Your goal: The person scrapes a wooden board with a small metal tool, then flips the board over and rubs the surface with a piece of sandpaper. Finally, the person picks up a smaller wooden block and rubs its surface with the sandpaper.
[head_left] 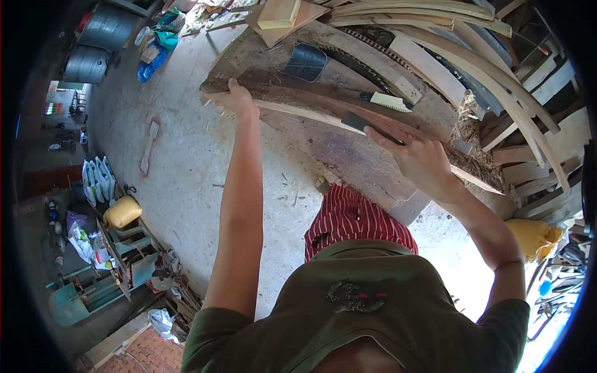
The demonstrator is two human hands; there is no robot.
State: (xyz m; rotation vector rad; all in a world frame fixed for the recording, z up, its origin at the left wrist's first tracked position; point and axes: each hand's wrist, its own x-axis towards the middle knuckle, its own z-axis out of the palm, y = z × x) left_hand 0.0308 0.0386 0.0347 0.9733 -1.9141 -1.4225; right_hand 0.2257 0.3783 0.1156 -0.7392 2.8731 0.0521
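Note:
A long wooden board (298,102), with a brown face and a pale near edge, lies slantwise across the workbench (354,155). My left hand (235,101) is closed around its left end, thumb on top. On the right part of the board, my right hand (426,163) grips a dark flat-bladed tool (356,122), its forefinger stretched along it. The blade overlaps the board's near edge. Behind the board lies a pale tool with a toothed edge (390,102) and a dark handle. A dark curved sheet (305,62) rests farther back on the bench.
Long curved wood strips (491,74) are stacked at the back right, beside a heap of shavings (476,140). A wood block (279,13) sits at the bench's back corner. Drums (87,63), a yellow jerrycan (122,212) and bags stand across the concrete floor to the left.

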